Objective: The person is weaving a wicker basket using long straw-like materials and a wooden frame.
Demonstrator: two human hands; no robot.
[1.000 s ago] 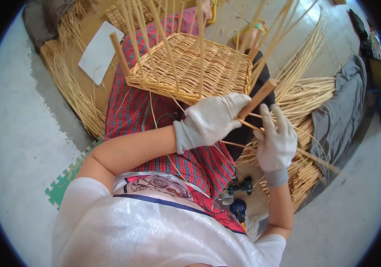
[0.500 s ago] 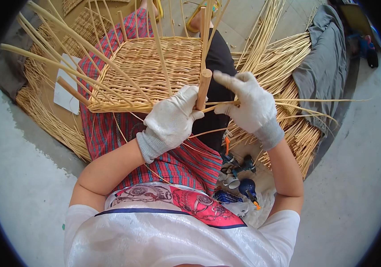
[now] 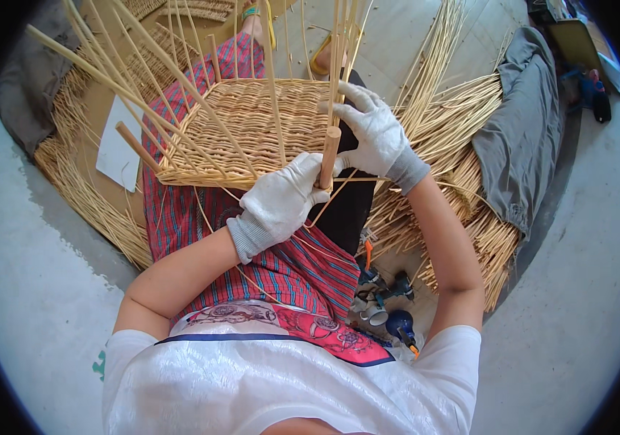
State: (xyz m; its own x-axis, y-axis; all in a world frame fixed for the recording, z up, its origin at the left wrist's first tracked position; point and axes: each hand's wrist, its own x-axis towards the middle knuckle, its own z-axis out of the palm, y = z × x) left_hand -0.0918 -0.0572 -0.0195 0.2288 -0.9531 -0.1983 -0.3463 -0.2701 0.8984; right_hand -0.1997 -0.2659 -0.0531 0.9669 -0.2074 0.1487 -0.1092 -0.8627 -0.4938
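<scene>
A square wicker basket base [image 3: 252, 123] with long upright stakes rests on my lap, a thick round corner post [image 3: 330, 156] at its near right. My gloved left hand [image 3: 281, 196] is closed on that near right corner, thumb and fingers against the post's lower part. My gloved right hand [image 3: 371, 130] is just right of the post, fingers spread and curved against the upright stakes, thumb low near the post. Loose thin strands [image 3: 335, 194] trail below the corner; whether my right fingertips pinch one is hidden.
Cane bundles [image 3: 455, 167] lie right beside a grey cloth [image 3: 513, 123], more [image 3: 89, 199] at left on cardboard with a white sheet [image 3: 115, 141] and woven mats. A power tool [image 3: 397, 286] and blue bottle [image 3: 400, 326] sit by my right thigh. Sandalled feet [image 3: 252, 29] show beyond.
The basket swung left and levelled from a second ago. Since half a second ago my right hand moved up and left to the stakes, and strands that stuck out rightward now bend downward.
</scene>
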